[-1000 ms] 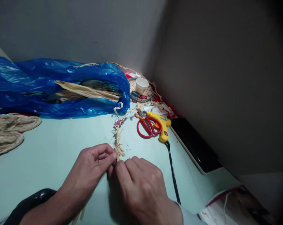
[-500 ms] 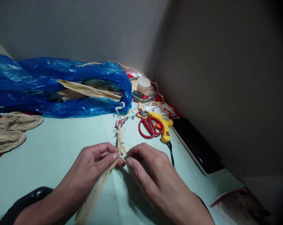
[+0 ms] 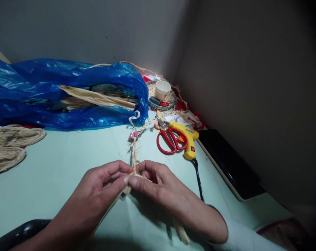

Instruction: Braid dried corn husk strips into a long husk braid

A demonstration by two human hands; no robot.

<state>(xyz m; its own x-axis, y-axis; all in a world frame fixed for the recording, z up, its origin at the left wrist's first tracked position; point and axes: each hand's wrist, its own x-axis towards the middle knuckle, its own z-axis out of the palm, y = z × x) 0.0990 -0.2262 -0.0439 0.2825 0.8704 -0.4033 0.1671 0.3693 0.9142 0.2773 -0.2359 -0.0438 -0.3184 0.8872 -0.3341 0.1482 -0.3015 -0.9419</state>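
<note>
A thin braid of pale dried leaf strips (image 3: 134, 152) runs across the pale green table (image 3: 55, 167) from a small clip (image 3: 134, 134) toward me. My left hand (image 3: 101, 186) and my right hand (image 3: 158, 183) meet at its near end, fingertips pinched together on the strips. Loose strip ends trail back under both wrists, one flat strip under my left hand and a frayed tuft (image 3: 182, 235) below my right forearm.
A blue plastic bag (image 3: 69, 94) with dried leaves lies at the back. Red-handled scissors (image 3: 169, 141), a yellow glue gun (image 3: 186, 137) with its black cord, a white cup (image 3: 162, 90) on a woven tray, a black flat device (image 3: 231, 164) and coiled braid mats (image 3: 8, 144) surround the hands.
My right hand has drawn in against the left, from the spread position half a second ago, both now pinching the braid's end. The view has shifted slightly.
</note>
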